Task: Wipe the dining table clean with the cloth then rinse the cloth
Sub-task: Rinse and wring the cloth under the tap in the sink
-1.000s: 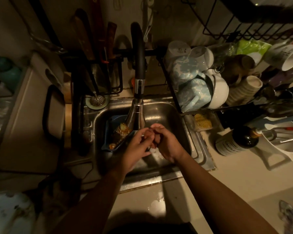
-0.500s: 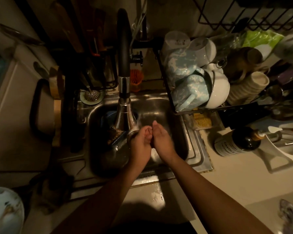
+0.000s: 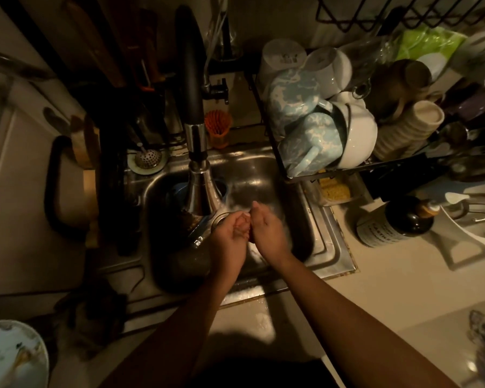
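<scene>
Sink [image 3: 328, 249]: left hand [image 3: 230, 240] and right hand [image 3: 270, 233] touch beside the faucet head [image 3: 201, 193]; I cannot tell either grip's state.

blue-mottled mugs [image 3: 300, 93], black faucet [image 3: 191, 79] (chrome head)

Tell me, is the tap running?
Probably on: pale spray blurs the sink beneath the tap, by the left hand and right hand; no clear stream shows.

Bare throughout: left hand [image 3: 230, 242], right hand [image 3: 268, 233], forearms [image 3: 347, 317]. A dark garment [image 3: 235, 373] at bottom edge; detail unreadable.
</scene>
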